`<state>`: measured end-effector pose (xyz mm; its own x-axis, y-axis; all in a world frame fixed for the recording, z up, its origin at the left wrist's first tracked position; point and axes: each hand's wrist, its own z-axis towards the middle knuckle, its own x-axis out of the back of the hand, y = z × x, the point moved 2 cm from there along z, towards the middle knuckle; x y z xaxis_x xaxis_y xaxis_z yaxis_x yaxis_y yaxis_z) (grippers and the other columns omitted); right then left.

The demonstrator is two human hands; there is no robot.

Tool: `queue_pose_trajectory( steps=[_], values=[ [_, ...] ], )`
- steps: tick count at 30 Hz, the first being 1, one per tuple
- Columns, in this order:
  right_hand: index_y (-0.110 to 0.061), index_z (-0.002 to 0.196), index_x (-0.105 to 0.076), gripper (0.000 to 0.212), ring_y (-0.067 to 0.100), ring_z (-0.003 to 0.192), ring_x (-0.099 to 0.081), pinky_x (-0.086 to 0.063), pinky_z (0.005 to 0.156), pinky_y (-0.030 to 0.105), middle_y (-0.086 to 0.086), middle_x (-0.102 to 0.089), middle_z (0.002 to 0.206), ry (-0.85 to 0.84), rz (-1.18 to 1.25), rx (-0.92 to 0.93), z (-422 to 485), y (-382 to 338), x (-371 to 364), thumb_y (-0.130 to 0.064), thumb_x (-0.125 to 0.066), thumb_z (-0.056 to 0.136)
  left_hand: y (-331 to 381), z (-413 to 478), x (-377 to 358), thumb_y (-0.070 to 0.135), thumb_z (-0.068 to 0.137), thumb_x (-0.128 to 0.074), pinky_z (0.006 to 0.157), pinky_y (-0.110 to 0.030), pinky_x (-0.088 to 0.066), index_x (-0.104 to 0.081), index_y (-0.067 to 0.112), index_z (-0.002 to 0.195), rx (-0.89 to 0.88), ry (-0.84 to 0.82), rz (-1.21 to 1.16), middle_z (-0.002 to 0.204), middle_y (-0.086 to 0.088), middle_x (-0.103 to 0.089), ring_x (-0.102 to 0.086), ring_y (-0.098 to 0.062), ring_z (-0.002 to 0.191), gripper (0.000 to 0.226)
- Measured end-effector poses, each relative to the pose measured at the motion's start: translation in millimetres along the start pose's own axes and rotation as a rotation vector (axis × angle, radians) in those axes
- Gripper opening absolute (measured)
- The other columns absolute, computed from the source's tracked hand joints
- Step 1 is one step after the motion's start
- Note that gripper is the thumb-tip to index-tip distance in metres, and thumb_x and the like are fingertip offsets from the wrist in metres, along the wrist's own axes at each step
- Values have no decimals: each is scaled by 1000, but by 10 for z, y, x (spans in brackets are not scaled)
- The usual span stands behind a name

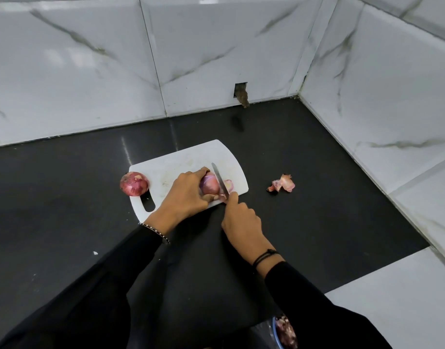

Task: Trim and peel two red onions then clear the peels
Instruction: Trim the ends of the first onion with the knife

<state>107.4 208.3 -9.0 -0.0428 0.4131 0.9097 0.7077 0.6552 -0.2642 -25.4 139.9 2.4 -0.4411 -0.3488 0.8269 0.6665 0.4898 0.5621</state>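
Head camera, looking down at a dark countertop [304,152] in a corner of marble-patterned tiles. A person in black sleeves is working at a white cutting board [176,159]. The left hand [188,192] is curling over a red onion [209,185] lying on the board's right half, fingers and thumb gripping it. The right hand [241,220] is closing round the handle of a knife [220,181], whose blade is resting against the onion's right end. A cut-off slice [229,185] is lying just beside the blade, so trimming of this onion appears to be under way.

A second red onion [134,183], skin on, is sitting at the board's left edge, apparently untouched. A small heap of peels [281,183] is lying on the counter, well apart to the right.

Next, probably: finishing the cut, then peeling, keeping the gripping fingertips clear of the blade.
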Motion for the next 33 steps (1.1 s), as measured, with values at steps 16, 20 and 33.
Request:
queue_pose_trajectory(
  steps=[16, 20, 33],
  values=[
    [-12, 123, -40, 27, 40, 103, -62, -56, 86, 55, 18, -50, 121, -142, 291, -59, 63, 174, 126, -32, -36, 104, 18, -107, -3, 42, 70, -83, 87, -32, -51, -47, 20, 132, 16, -30, 53, 116, -8, -61, -59, -24, 102, 75],
    [-12, 126, -40, 29, 38, 104, -62, -57, 86, 54, 17, -50, 122, -146, 294, -64, 74, 178, 125, -32, -37, 104, 66, -120, 13, 49, 75, -77, 86, -38, -51, -63, 11, 122, -42, -23, 109, 110, -8, -69, -58, -24, 98, 62],
    [-6, 128, -40, 29, 35, 102, -59, -51, 83, 46, 19, -54, 120, -2, 334, -99, 6, 216, 151, -22, -34, 105, -226, -523, 494, 36, 69, -90, 74, 1, -41, -69, 23, 114, 134, 216, -225, 98, 15, -69, -64, 5, 90, 52]
  ],
)
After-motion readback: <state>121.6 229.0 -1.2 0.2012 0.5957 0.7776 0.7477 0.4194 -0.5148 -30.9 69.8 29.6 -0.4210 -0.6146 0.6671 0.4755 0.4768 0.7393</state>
